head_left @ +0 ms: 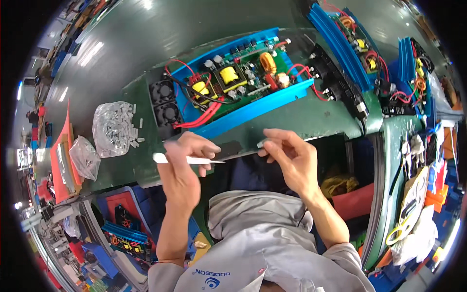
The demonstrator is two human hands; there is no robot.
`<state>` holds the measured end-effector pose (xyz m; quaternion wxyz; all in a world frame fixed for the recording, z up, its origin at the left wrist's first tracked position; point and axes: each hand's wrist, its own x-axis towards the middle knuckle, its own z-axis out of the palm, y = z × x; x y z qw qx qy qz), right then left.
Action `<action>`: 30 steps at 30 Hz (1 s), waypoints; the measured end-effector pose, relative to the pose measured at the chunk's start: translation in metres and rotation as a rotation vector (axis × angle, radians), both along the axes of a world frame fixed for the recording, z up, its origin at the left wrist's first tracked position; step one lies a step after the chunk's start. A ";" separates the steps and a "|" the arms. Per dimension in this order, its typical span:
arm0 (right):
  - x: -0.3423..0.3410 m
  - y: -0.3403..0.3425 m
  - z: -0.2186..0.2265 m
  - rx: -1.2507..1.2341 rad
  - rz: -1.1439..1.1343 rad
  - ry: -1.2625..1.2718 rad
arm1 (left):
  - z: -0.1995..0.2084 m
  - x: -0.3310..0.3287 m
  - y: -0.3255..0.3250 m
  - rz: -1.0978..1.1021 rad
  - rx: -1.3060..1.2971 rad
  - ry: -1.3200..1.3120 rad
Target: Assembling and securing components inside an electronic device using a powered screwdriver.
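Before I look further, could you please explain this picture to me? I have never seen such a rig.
There is no robot here: these are a person's own bare hands, seen from a wide fisheye camera worn on the head, looking down; so straight edges appear bent. The left hand holds a thin white-handled tool; the right hand pinches a small grey piece. On the green table lies a blue-sided electronic unit, with red wires running to a black panel. Further left is a clear bag with small pale pieces.
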<state>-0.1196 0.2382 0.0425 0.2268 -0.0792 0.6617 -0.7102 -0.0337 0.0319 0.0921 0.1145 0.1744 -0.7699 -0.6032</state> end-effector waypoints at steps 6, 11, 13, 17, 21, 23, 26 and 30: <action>-0.001 -0.001 0.002 -0.053 -0.005 -0.039 | 0.003 -0.020 0.006 -0.042 0.306 -0.017; -0.002 0.004 0.006 -0.057 0.014 -0.006 | 0.004 -0.022 0.016 -0.047 0.400 -0.031; -0.002 0.005 0.007 -0.061 0.025 0.001 | 0.000 -0.021 0.019 -0.048 0.367 -0.027; -0.003 0.008 0.004 -0.039 0.013 0.079 | -0.002 -0.022 0.025 -0.037 0.265 -0.036; -0.037 0.039 0.002 0.432 -0.350 0.952 | 0.004 -0.019 0.018 0.065 -0.076 0.069; -0.065 0.072 -0.009 0.754 -0.549 1.033 | 0.001 -0.023 0.008 0.168 -0.280 0.162; -0.094 0.098 -0.020 0.999 -0.550 1.186 | -0.014 -0.032 -0.007 0.151 -0.408 0.245; -0.107 0.103 -0.009 1.129 -0.548 1.133 | -0.022 -0.039 -0.008 0.114 -0.465 0.299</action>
